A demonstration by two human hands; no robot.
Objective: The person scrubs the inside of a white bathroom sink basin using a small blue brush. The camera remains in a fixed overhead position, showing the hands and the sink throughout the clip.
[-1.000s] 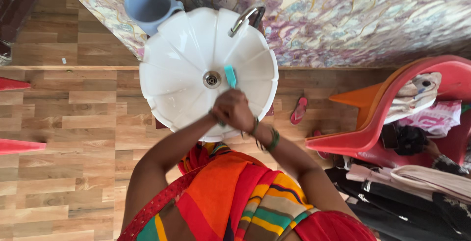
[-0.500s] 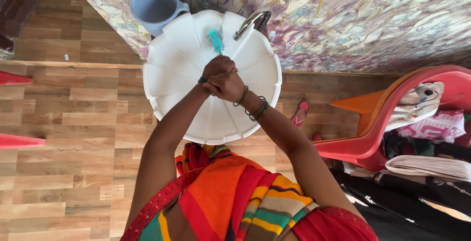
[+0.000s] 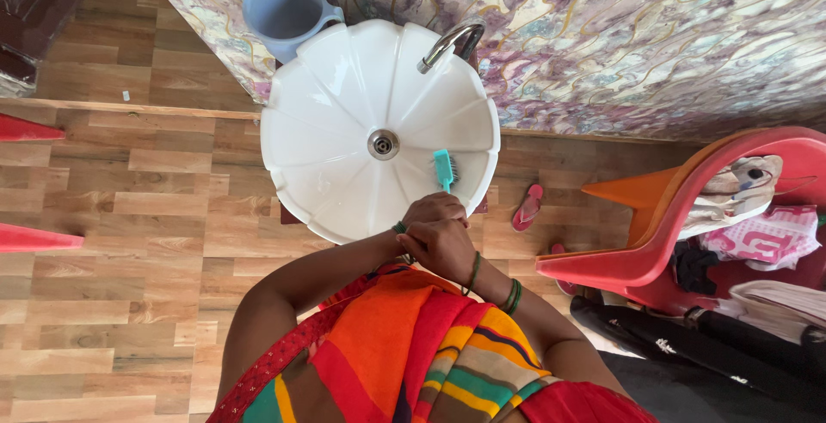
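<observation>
My left hand (image 3: 428, 213) and my right hand (image 3: 447, 249) are pressed together over the near rim of a white scalloped basin (image 3: 327, 104). Both are closed around the handle of a teal brush (image 3: 443, 167). The brush's bristled head sticks out over the basin's right inner wall, right of the drain (image 3: 383, 143). Green bangles sit on both wrists. How the handle lies inside my fists is hidden. A curved metal tap (image 3: 449, 44) stands at the basin's far rim, well away from my hands.
A blue plastic mug (image 3: 284, 12) stands at the basin's far left against a marbled wall (image 3: 654, 36). A red plastic chair (image 3: 688, 216) with clothes piled on it is at the right. A pink sandal (image 3: 527, 206) lies on the wood-pattern floor (image 3: 129, 216).
My joined hands have pulled back from near the tap to the basin's near rim, carrying the teal brush with them. The view has shifted slightly.
</observation>
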